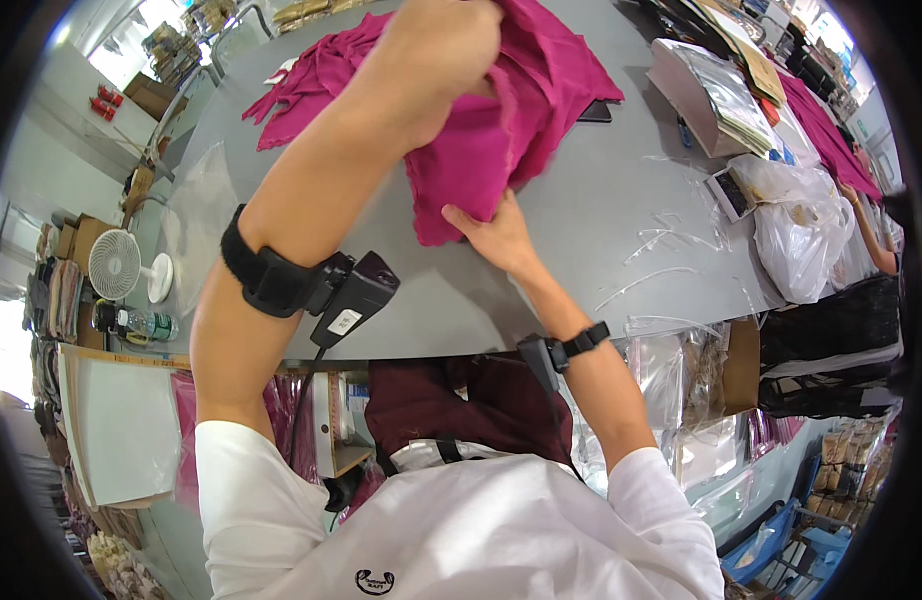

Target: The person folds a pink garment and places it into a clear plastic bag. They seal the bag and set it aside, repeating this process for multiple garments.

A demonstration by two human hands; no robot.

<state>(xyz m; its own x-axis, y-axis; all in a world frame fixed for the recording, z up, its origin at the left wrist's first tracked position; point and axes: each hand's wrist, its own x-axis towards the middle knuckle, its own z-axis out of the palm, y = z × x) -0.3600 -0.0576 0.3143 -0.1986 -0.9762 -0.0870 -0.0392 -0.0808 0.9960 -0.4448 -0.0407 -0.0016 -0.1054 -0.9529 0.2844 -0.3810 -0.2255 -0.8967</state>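
Note:
A magenta knit garment point(468, 169) with a scalloped edge hangs between my two hands above the grey table point(401, 300). My left hand point(450, 56) is raised at the top of the view, its fingers closed on the upper part of the cloth and slightly blurred. Lower down, my right hand point(498, 232) pinches the bottom edge, thumb on top and fingers partly hidden behind. More magenta fabric point(318, 82) lies bunched on the table to the left, with a white tag point(281, 71) at its side. A dark flat object point(597, 112) shows from under the cloth.
Right of my hands are a stack of papers and plastic sleeves point(720, 97), a white plastic bag point(798, 225) and clear plastic strips point(663, 240). A white fan point(116, 255) and a plastic bottle point(150, 324) stand at left. Another person's arm point(866, 225) reaches magenta cloth at far right.

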